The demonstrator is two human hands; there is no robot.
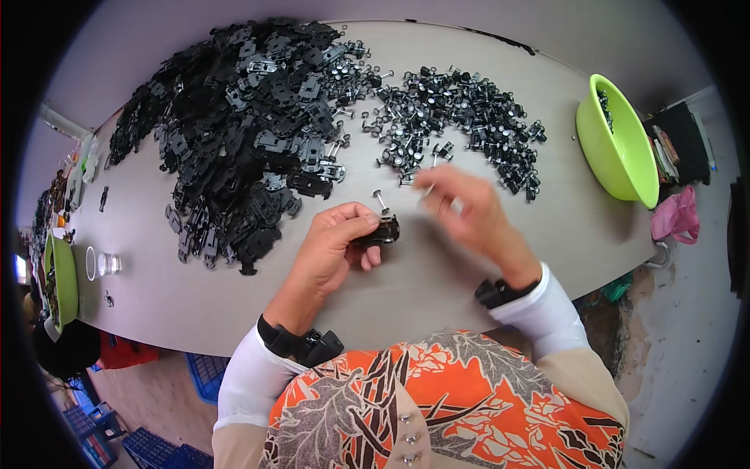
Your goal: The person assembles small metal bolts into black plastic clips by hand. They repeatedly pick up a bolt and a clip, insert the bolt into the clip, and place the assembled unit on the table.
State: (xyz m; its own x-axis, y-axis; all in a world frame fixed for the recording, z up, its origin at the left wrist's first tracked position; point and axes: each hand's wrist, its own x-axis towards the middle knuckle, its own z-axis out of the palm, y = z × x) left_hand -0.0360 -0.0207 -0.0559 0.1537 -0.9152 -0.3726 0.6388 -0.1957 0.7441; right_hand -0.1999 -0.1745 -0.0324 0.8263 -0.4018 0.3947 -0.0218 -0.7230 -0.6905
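Note:
My left hand [341,241] is closed around a small black toy car base [384,230], gripped between thumb and fingers over the near middle of the table. Just beyond it lies a loose wheel axle [380,202], a thin metal pin with small wheels at its ends. My right hand [467,209] is in the air to the right, near the front of a heap of black-wheeled axles [461,109]. Motion smears its fingers, and a pale spot shows at the fingertips; whether they hold anything is unclear. A large pile of black car bases [234,125] spreads across the left.
At the right edge stands a lime-green basin [617,156] with some parts inside. Another green basin [62,281] is at the left edge, beside a clear cup [103,263]. A pink bag [676,215] hangs off the right side. Blue crates [205,375] stand below the table.

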